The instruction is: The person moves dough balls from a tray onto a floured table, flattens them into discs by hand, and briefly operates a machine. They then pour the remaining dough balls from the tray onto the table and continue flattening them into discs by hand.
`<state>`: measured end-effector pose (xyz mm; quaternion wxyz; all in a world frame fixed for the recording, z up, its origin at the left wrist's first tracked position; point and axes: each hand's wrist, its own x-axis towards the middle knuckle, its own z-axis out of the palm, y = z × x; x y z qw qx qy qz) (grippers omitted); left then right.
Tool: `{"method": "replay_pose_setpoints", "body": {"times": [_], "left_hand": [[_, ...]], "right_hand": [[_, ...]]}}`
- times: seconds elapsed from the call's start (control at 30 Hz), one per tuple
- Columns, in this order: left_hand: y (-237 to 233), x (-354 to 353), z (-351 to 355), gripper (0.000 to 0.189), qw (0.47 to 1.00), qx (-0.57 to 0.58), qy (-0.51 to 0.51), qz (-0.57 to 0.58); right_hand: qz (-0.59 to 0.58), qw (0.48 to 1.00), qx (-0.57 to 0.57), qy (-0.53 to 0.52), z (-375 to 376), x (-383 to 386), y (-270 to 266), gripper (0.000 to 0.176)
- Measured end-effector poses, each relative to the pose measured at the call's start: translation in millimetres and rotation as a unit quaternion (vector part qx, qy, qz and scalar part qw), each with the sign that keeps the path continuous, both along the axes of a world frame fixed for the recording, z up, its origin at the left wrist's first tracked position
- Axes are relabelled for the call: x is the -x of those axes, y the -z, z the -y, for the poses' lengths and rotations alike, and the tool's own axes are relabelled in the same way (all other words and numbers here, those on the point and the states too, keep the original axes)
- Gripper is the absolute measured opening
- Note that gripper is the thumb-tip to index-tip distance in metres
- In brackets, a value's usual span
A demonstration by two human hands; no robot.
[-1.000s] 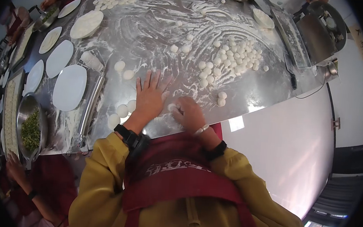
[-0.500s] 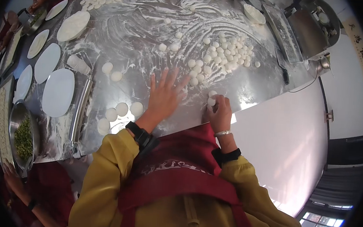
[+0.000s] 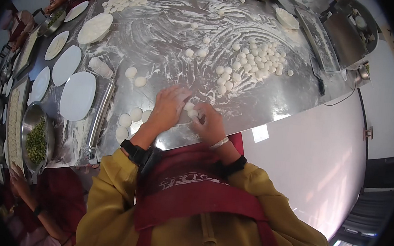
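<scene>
Near the front edge of the floured metal table, my right hand (image 3: 209,123) is closed on a small white dough ball (image 3: 192,113). A second dough ball (image 3: 189,106) touches it, beside my left hand (image 3: 169,105). The fingers of my left hand are bent and blurred, and whether they hold anything is hidden. A big cluster of dough balls (image 3: 258,59) lies beyond my right hand. Left of my left hand are a few flattened dough rounds (image 3: 136,114), partly behind my wrist.
On the left are white plates (image 3: 78,96), a rolling pin (image 3: 99,115), a bowl of chopped green filling (image 3: 36,142) and a co-worker's hand (image 3: 20,180). Other people stand at the far left. A metal machine (image 3: 351,31) stands at the back right.
My right hand has moved left with the dough balls, toward my left hand. My left hand has gone from spread flat on the table to bent fingers. The view has shifted slightly.
</scene>
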<state>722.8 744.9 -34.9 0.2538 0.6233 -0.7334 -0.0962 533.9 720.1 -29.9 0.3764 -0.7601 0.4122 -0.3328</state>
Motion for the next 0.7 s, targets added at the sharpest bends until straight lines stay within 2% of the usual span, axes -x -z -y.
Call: {"method": "replay_pose_setpoints", "body": {"times": [0.03,0.13,0.2,0.3,0.33,0.4,0.6,0.7], "left_hand": [[-2,1,-1,0.044,0.998,-0.012,0.042,-0.043],[-11,10,-8,0.040,0.996,-0.052,0.069,-0.031],[-15,13,-8,0.032,0.996,-0.051,0.053,-0.051],[-18,11,-9,0.027,0.997,-0.041,-0.001,-0.061],[-19,10,-9,0.026,0.997,-0.036,-0.024,-0.062],[-14,10,-10,0.030,0.997,-0.006,-0.003,-0.071],[-15,16,-19,0.033,0.994,-0.006,0.019,-0.110],[-10,16,-22,0.035,0.991,-0.023,0.023,-0.126]], "right_hand": [[0.009,1.000,0.003,0.000,1,2,1,0.030],[0.027,1.000,-0.002,-0.002,4,7,-2,0.029],[0.029,0.999,-0.023,-0.010,3,11,-13,0.028],[-0.007,0.996,-0.079,0.035,6,22,-22,0.025],[-0.022,0.998,-0.035,0.043,9,27,-19,0.025],[-0.053,0.996,0.051,0.059,17,36,-6,0.025],[-0.106,0.992,0.041,0.060,17,44,-5,0.028],[-0.068,0.995,0.072,0.021,13,46,-10,0.032]]}}
